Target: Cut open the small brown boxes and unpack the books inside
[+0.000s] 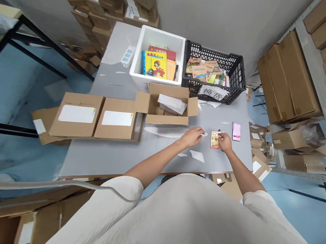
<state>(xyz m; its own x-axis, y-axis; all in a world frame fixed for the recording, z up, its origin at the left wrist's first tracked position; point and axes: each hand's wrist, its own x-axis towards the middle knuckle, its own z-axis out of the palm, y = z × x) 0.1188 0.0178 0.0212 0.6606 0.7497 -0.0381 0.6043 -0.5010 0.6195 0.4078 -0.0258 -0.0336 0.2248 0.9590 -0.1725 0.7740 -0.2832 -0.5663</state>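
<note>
My right hand [225, 142] rests with curled fingers on the right edge of a small colourful booklet [215, 140] lying on the grey table [131, 158]. My left hand [192, 136] sits just left of it, fingers bent and pinching a small white scrap of paper. A pink card [236, 131] lies to the right of the booklet. An open cardboard box [167, 105] with white paper inside stands just beyond my left hand. Small white paper scraps [197, 156] lie near my wrists.
Two sealed labelled cartons [97, 118] lie at the table's left. A white foam bin [158, 56] and a black crate [214, 73], both holding books, stand at the far edge. Stacked cartons fill the back wall and a shelf [323, 70] at right.
</note>
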